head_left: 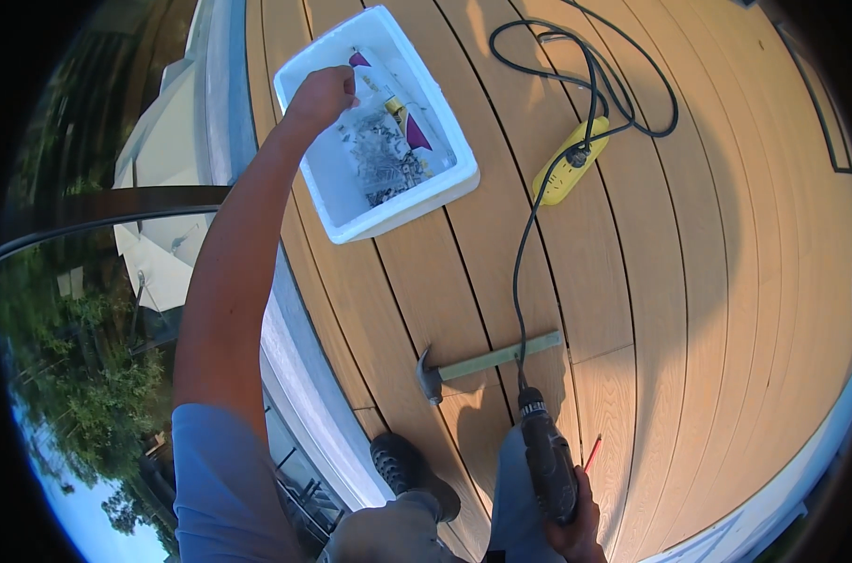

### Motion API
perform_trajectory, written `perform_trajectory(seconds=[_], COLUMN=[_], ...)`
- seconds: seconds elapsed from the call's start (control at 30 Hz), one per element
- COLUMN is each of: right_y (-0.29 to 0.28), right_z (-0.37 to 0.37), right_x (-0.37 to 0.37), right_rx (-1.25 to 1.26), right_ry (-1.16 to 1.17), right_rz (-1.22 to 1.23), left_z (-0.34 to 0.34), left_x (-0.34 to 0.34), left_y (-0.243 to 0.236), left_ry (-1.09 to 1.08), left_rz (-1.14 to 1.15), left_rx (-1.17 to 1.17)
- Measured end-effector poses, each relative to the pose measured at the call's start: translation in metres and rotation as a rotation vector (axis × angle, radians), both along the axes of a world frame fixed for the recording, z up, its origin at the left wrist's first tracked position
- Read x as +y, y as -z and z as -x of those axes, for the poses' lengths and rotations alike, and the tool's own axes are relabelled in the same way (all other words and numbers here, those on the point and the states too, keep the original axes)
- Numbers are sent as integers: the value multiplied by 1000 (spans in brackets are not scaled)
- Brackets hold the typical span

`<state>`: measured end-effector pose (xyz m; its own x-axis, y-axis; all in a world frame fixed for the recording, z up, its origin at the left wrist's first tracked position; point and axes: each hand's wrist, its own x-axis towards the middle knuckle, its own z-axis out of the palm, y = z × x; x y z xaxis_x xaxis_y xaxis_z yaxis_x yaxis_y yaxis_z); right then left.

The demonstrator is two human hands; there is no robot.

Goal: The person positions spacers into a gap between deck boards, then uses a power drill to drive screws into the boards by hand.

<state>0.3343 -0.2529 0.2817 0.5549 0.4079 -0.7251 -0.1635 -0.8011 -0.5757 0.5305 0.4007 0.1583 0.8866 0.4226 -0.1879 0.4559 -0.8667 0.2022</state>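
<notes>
My left hand point(325, 94) reaches over a white foam box point(449, 188), its fingers closed at a clear plastic bag; what they hold is hard to make out. The box holds bags of small metal pieces point(388, 164) and purple-and-yellow items point(415, 131). My right hand point(576, 516) grips a black corded power drill point(550, 464), its cord running up to a yellow power strip point(557, 188). A hammer point(473, 362) with a pale green handle lies on the deck below the box, under the cord. A thin red stick point(593, 452) shows beside the drill.
Wooden deck boards point(670, 281) run beneath me. Loops of black cable point(637, 127) lie at the upper right. At the left are the deck's pale edge point(304, 375), a dark rail point(116, 202), a drop with trees and cream canopies. My shoe point(412, 469) stands near the edge.
</notes>
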Motion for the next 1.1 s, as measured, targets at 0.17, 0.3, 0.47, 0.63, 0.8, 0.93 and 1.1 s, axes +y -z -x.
perform_trajectory(seconds=[0.17, 0.3, 0.47, 0.63, 0.8, 0.93, 1.1], right_y=[3, 24, 25, 20, 24, 27, 29], right_z=[-1, 14, 11, 6, 9, 11, 11], right_x=[-1, -18, -14, -16, -17, -21, -24], right_rx=[84, -175, -168, -53, -52, -97, -104], right_ry=[-35, -11, -1, 43, 52, 37, 54], right_rz=[49, -223, -182, -141, -148, -184, -221], left_z=[27, 31, 44, 50, 56, 53, 63], left_x=[2, -13, -27, -29, -30, -49, -47], left_y=[-14, -13, -8, -7, -7, -13, 2], left_ry=[-29, -63, -116, -117, -157, -137, 35], left_rz=[161, 277, 394, 616, 606, 381, 1], left_rx=[-109, -2, 68, 83, 118, 134, 54])
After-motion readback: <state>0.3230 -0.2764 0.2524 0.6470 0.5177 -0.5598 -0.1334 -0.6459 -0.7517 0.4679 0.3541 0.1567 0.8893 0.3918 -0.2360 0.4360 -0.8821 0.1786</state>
